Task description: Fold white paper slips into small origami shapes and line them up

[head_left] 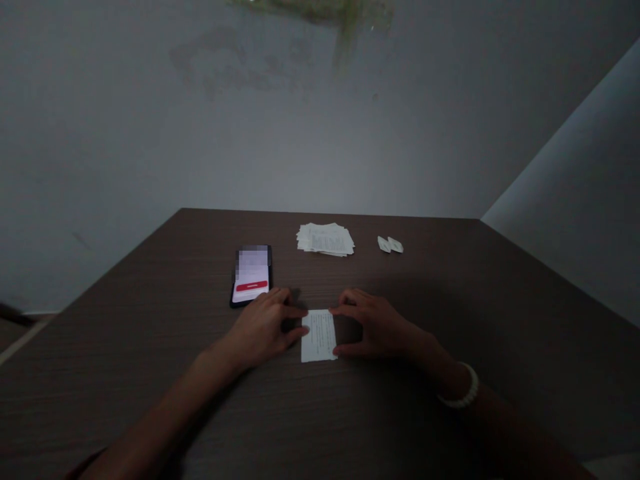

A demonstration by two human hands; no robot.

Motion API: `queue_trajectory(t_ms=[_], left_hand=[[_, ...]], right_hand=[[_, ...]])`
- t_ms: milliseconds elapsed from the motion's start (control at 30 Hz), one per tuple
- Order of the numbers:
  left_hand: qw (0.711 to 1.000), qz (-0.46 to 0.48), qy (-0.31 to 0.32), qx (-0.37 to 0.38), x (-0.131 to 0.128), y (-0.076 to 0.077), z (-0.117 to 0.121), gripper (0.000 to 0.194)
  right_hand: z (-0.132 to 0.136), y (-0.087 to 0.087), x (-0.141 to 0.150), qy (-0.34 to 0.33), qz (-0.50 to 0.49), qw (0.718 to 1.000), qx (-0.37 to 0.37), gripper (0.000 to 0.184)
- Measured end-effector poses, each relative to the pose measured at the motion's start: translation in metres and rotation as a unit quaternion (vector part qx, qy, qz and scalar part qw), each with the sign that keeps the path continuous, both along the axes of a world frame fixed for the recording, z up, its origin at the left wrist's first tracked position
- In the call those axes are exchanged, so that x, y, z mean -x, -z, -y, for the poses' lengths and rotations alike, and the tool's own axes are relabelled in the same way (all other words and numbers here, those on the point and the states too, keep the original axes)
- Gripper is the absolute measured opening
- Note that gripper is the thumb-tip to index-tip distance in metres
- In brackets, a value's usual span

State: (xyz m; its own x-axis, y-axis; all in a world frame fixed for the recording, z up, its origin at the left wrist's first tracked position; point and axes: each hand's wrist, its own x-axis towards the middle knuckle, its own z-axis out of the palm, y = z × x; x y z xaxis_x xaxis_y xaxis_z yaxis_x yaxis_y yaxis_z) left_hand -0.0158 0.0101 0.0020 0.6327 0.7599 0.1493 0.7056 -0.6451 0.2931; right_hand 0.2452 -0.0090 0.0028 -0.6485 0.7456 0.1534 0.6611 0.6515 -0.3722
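A small printed sheet of paper (319, 343) lies on the brown wooden table (240, 427), directly in front of me. My left hand (265, 327) holds its left edge, with the index fingertip at the upper left corner and the thumb a little below. On the opposite side, my right hand (376, 327) has its index fingertip at the upper right corner and its thumb low on the right edge. The other fingers of both hands are curled. Lines of text run across the sheet, too small to read.
A phone (251, 273) with a lit screen and a red button lies just beyond my left hand. Farther back sits a loose pile of printed papers (326, 240). Two small folded white papers (390, 245) rest to its right. A stained wall (320, 147) rises behind the table.
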Motion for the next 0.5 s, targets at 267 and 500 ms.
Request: queue_trajectory(t_ms=[267,500], left_hand=[[1.000,0.008,0.009,0.017,-0.0011,-0.0034,0.0049,0.042],[1.000,0.023,0.018,0.008,0.0012,0.0024,0.0032,0.054]], right_hand=[[-0.0009,0.0029,0.0014,0.012,-0.014,1.000,0.011,0.072],[-0.0003,0.0007,0.0049,0.009,-0.051,0.998,0.019,0.060]])
